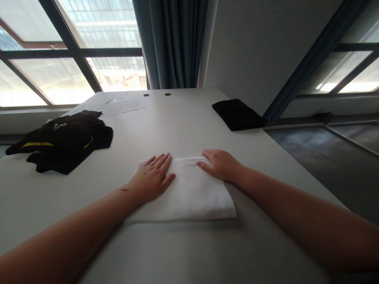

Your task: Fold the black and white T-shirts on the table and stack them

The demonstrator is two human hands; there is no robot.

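Note:
A folded white cloth [192, 193] lies on the table in front of me, its near edge straight and facing me. My left hand [152, 177] rests flat on its left part, fingers stretched toward the far edge and thumb out to the side. At the far right corner, my right hand [220, 163] has its fingers curled over the edge, with the thumb on top of the cloth. The undersides of those right fingers are hidden. Whether the cloth is a garment, I cannot tell.
On the left of the white table [177, 130] is a crumpled black garment [68, 138] with yellow trim. A folded black cloth [238, 114] sits near the right edge. Papers [122, 106] lie at the back left, near two round cable holes. Windows and a blue curtain [173, 43] stand beyond.

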